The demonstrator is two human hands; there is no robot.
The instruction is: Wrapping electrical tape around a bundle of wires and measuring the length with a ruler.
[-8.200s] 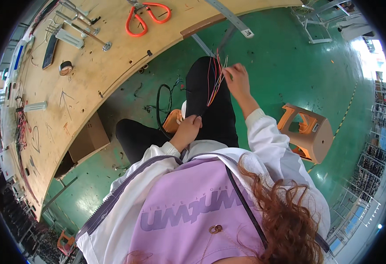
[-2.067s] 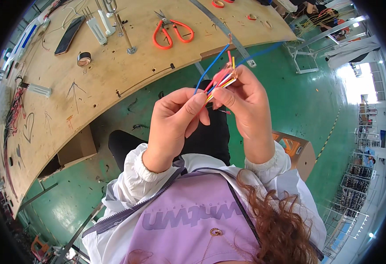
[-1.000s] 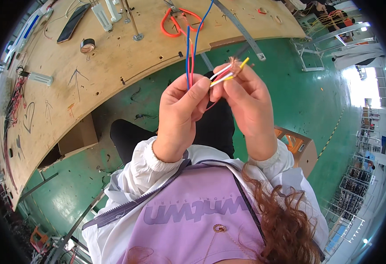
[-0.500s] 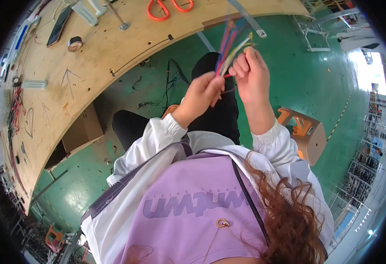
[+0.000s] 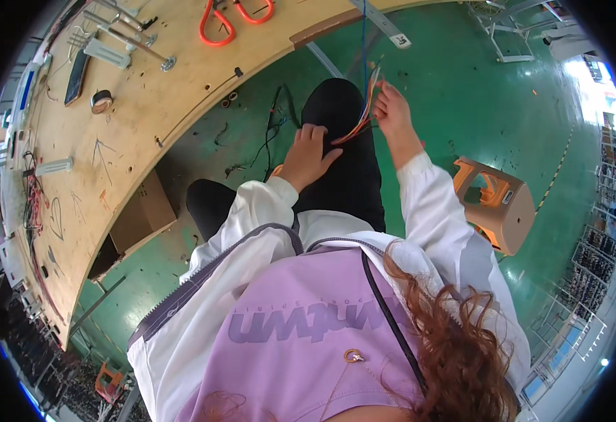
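Note:
A bundle of thin coloured wires (image 5: 356, 128), red, yellow, white and blue among them, is pinched in my right hand (image 5: 393, 112) above the floor beside my knee. From that grip the wires slant down and left across my dark trouser leg. A blue strand runs up from the bundle toward a flat metal bar (image 5: 386, 27) at the table's edge. My left hand (image 5: 306, 156) lies over my thigh with the thumb spread away from the fingers. The lower wire ends come close to that thumb, and I see nothing in its grip.
A curved wooden table (image 5: 146, 105) fills the left and far side, carrying orange-red scissor-like handles (image 5: 216, 32), a tape roll (image 5: 101, 102) and a phone-like dark slab (image 5: 76, 79). An orange stool (image 5: 511, 214) stands at right. Dark cables (image 5: 269, 133) hang beneath the table edge.
My left hand has let go of the wires, moving left and down onto my thigh. My right hand still holds the bundle, slightly further left. The view has shifted a little.

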